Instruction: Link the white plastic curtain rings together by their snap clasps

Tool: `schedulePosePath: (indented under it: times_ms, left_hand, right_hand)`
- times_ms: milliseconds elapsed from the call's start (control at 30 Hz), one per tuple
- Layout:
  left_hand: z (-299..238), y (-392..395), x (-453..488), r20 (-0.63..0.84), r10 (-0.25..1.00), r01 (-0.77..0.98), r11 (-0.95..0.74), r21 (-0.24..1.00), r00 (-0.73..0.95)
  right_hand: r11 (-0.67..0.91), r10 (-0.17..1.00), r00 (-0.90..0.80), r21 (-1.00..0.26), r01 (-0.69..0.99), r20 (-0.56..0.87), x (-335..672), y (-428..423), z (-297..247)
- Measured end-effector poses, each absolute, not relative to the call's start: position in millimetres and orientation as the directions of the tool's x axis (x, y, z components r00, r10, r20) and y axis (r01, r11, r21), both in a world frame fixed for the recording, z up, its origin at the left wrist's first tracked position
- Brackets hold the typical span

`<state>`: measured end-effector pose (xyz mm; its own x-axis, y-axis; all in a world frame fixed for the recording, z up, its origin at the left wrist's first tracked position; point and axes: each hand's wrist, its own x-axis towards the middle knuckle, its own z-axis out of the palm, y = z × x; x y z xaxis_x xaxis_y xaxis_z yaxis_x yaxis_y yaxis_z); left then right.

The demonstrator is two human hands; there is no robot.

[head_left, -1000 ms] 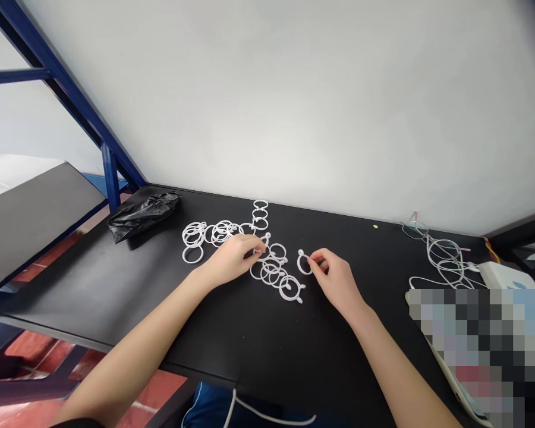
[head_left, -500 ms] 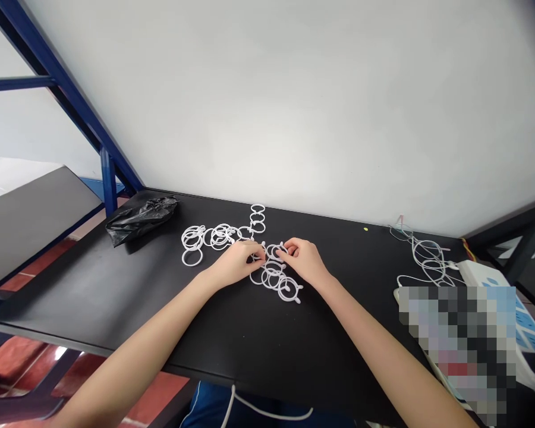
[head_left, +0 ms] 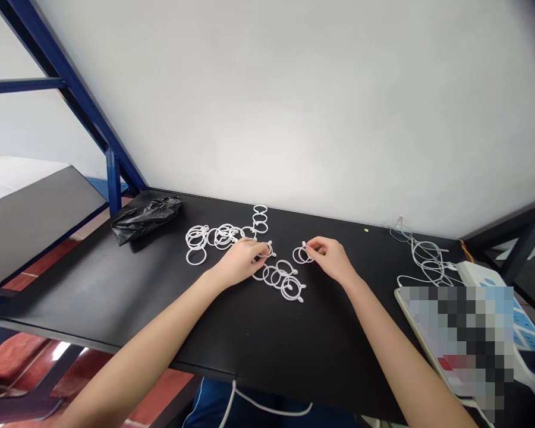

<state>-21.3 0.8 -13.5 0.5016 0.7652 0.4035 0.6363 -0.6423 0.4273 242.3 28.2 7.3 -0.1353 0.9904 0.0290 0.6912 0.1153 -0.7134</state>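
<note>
Several white plastic rings point(head_left: 223, 235) lie in a loose heap on the black table point(head_left: 249, 333). My left hand point(head_left: 243, 261) rests with curled fingers on the middle of the heap, pinching a ring at its fingertips. My right hand point(head_left: 332, 258) pinches a pair of white rings point(head_left: 302, 254) that it holds a little to the right of the heap. A short chain of linked rings point(head_left: 283, 279) lies between the two hands, nearer to me.
A crumpled black plastic bag point(head_left: 145, 219) sits at the table's far left. White cables point(head_left: 428, 255) coil at the far right beside a white power strip point(head_left: 494, 282) and a tablet-like device point(head_left: 414, 315). A blue steel frame point(head_left: 111, 178) stands at left.
My right hand went left to the heap beside the left hand, then drew back to the right with rings in its pinch. The left hand stayed on the heap.
</note>
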Motion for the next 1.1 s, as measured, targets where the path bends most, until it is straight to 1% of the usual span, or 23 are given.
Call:
schedulePosePath:
  times_ms: [100, 200, 267, 400, 467, 600, 700, 767, 867, 967, 1100]
  left_hand:
    - [-14, 1, -22, 0.457, 0.747, 0.642, -0.657, 0.396, 0.483]
    - [-15, 2, -23, 0.460, 0.753, 0.663, -0.646, 0.378, 0.471]
    - [-16, 2, -24, 0.446, 0.757, 0.671, -0.642, 0.372, 0.477]
    - [-18, 2, -25, 0.447, 0.757, 0.657, -0.645, 0.390, 0.478]
    - [-18, 2, -25, 0.435, 0.763, 0.645, -0.641, 0.416, 0.478]
    - [-16, -1, -24, 0.355, 0.798, 0.643, -0.603, 0.472, 0.487]
    - [-15, -3, -23, 0.310, 0.824, 0.663, -0.566, 0.491, 0.474]
    - [-16, -2, -23, 0.309, 0.839, 0.671, -0.544, 0.504, 0.449]
    - [-16, 0, -24, 0.305, 0.848, 0.667, -0.530, 0.524, 0.434]
    - [-17, 1, -24, 0.296, 0.849, 0.659, -0.526, 0.537, 0.437]
    - [-17, 0, -23, 0.309, 0.846, 0.646, -0.533, 0.547, 0.435]
  right_hand:
    - [0.055, 0.996, 0.029, -0.822, 0.567, 0.086, 243, 23, 0]
    - [0.057, 0.979, 0.156, -0.911, 0.409, 0.131, 240, 19, -6]
    - [0.063, 0.974, 0.185, -0.942, 0.329, 0.130, 238, 16, -8]
    - [0.025, 0.977, 0.209, -0.994, 0.103, 0.047, 232, 10, -5]
    - [0.003, 0.979, 0.206, -0.999, 0.033, 0.010, 230, 8, -2]
    - [-0.028, 0.986, 0.162, -0.999, 0.038, -0.021, 230, 8, 1]
    - [-0.016, 0.989, 0.146, -0.997, 0.071, -0.005, 231, 8, 1]
    - [0.011, 0.992, 0.125, -0.996, 0.091, 0.023, 231, 7, 3]
    - [0.043, 0.998, 0.047, -0.995, 0.085, 0.048, 229, 4, 6]
    - [0.018, 0.999, -0.044, -0.998, 0.060, 0.015, 227, 2, 8]
    - [-0.015, 0.992, -0.121, -0.994, 0.105, -0.028, 228, 2, 7]
